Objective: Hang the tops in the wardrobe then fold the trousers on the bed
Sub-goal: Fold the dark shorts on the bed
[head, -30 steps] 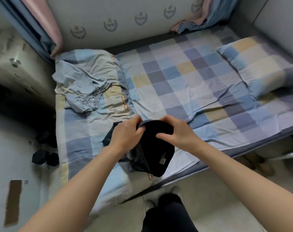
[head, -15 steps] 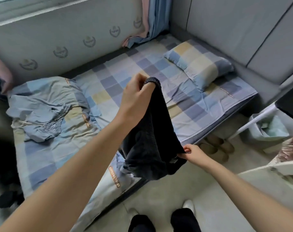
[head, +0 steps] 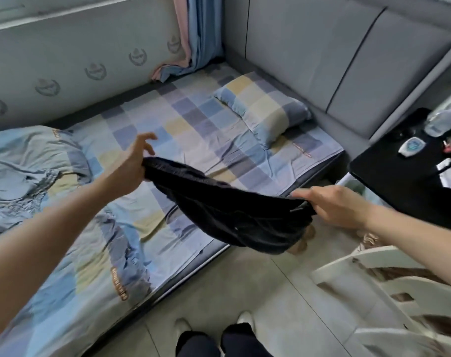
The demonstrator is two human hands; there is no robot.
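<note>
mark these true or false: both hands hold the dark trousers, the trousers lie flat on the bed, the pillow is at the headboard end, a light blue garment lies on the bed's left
1. Both hands hold the dark trousers: true; the left hand and the right hand grip opposite ends.
2. The trousers lie flat on the bed: false; they hang stretched in the air above its edge.
3. The pillow is at the headboard end: true.
4. A light blue garment lies on the bed's left: true.
</note>
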